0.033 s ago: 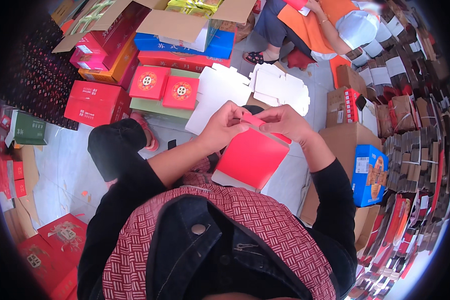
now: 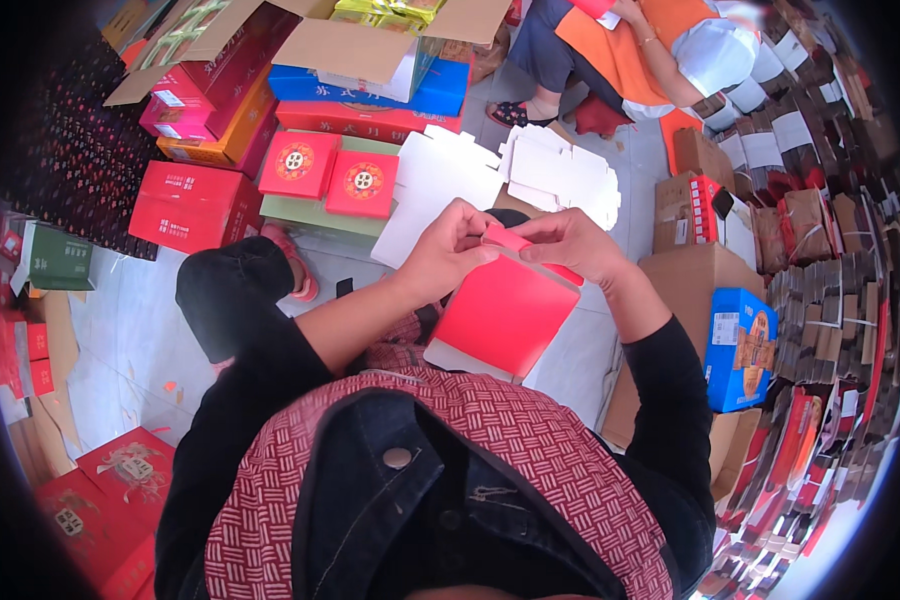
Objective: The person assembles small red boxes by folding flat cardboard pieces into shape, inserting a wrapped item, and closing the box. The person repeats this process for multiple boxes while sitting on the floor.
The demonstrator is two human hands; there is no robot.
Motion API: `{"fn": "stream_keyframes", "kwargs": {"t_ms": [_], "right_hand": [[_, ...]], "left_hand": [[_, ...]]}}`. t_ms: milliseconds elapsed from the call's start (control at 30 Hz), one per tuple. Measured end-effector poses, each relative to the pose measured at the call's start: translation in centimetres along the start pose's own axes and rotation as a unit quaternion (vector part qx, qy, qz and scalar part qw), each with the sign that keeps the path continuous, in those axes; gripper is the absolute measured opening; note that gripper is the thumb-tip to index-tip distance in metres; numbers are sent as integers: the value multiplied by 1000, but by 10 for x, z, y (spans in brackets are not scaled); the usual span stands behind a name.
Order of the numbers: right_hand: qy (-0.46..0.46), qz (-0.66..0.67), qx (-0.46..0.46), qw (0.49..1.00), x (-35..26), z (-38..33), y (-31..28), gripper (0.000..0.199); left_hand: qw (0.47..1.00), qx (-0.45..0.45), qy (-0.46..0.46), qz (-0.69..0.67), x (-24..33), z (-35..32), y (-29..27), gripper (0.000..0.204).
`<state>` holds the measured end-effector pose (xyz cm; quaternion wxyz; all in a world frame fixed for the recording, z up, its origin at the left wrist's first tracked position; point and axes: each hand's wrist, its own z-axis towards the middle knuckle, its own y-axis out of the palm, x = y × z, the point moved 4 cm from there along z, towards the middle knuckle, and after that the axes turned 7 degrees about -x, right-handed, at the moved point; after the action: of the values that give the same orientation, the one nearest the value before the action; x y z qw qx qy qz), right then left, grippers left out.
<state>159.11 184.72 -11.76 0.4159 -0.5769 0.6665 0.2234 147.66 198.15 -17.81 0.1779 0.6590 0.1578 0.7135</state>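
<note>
Above my lap I hold a partly folded red cardboard box (image 2: pixel 510 315) with a pale inside edge showing at its lower side. My left hand (image 2: pixel 452 245) pinches the box's far flap at its left end. My right hand (image 2: pixel 572 245) grips the same far edge from the right, fingers and thumb closed on the card. A short red flap (image 2: pixel 508 238) stands up between the two hands. Just beyond them lie white unfolded box blanks (image 2: pixel 435 190) and another white stack (image 2: pixel 560 180). Two finished red boxes (image 2: pixel 295 165) with round gold-and-white emblems sit to the left of the blanks.
Stacked cartons (image 2: pixel 205 205) and an opened carton (image 2: pixel 355 50) stand at the far left. A co-worker in an orange apron (image 2: pixel 615 60) sits at the far right. Bundled flat card (image 2: pixel 820 330), a brown carton (image 2: pixel 695 270) and a blue box (image 2: pixel 740 350) line the right side.
</note>
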Motion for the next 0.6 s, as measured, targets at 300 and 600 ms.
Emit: {"fn": "stream_keyframes", "kwargs": {"t_ms": [300, 600], "right_hand": [[-149, -36, 10, 988, 4, 1, 8, 30], [-203, -83, 8, 976, 4, 4, 10, 26]], "left_hand": [[998, -36, -11, 53, -2, -2, -6, 37], [999, -11, -8, 47, -7, -2, -9, 31]]}}
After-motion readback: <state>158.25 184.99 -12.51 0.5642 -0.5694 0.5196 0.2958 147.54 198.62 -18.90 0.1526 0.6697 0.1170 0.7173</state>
